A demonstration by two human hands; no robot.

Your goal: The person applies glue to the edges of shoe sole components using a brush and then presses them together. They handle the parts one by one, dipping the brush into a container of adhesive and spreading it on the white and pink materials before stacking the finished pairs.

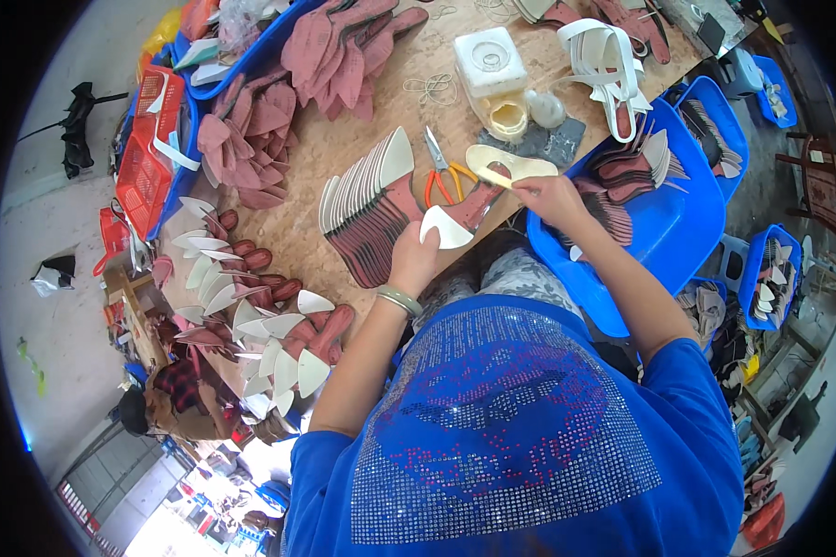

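Observation:
My left hand [414, 257] holds a white curved heel piece [444, 228] at the near edge of the wooden table [344, 148]. Just beside it stands a fanned stack of dark red insoles with white heel pieces [370, 200]. My right hand [553, 197] grips a cream insole [506, 163] by its near end, above a dark red insole [478, 204] lying on the table. Orange-handled scissors [441, 172] lie between the stack and the cream insole.
More red insoles lie piled at the far left [279, 102], and finished pairs fan out along the left edge [251, 306]. A white glue tub [489, 61] stands at the back. Blue bins [678, 213] sit to the right. Another person sits lower left [172, 404].

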